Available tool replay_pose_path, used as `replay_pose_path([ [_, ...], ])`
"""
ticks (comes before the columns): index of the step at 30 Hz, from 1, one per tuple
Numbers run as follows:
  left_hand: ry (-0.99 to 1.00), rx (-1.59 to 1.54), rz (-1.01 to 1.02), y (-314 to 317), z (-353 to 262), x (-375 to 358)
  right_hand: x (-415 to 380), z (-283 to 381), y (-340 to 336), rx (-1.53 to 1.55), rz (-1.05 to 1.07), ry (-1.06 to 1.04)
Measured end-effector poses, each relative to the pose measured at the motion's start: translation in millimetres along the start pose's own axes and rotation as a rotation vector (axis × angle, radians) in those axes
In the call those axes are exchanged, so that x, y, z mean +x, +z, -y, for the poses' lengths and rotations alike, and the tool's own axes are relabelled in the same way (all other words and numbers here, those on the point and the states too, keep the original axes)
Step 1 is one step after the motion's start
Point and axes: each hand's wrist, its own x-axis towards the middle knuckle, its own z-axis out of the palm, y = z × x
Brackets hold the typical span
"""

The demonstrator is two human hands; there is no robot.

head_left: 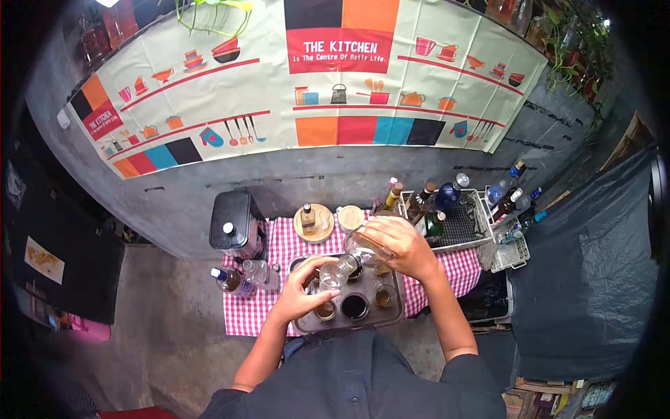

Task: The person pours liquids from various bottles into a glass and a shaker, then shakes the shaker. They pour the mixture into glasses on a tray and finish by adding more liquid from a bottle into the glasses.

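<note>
In my right hand (401,244) is a clear, round-bodied glass bottle (364,249), tipped so that its neck points down and to the left. My left hand (305,293) grips a small clear glass (333,276) between thumb and fingers, right at the bottle's mouth. Both are over a dark tray (336,322). On the tray stand a glass of very dark liquid (354,306), a glass with brown liquid (325,311) and another small brown-tinted glass (384,296). More glasses farther back are partly hidden by my hands.
A pink checked cloth (244,321) covers the table. At the left are a black-lidded dispenser (237,227), a dark bottle (232,281) and a clear bottle (262,274). A small bottle (308,218) stands on a round wooden board (322,230). Wire baskets (464,241) with several bottles occupy the right.
</note>
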Motion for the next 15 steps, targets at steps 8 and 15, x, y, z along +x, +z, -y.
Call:
replay_pose_path([
  [8, 0.012, -0.017, 0.027, 2.0, -10.9, 11.9, -2.2, -1.7, -7.8, -0.029, -0.027, 0.005],
  [15, 0.033, 0.038, 0.061, 8.6, -2.2, 19.2, -14.4, 2.4, -18.8, -0.099, -0.041, 0.038],
])
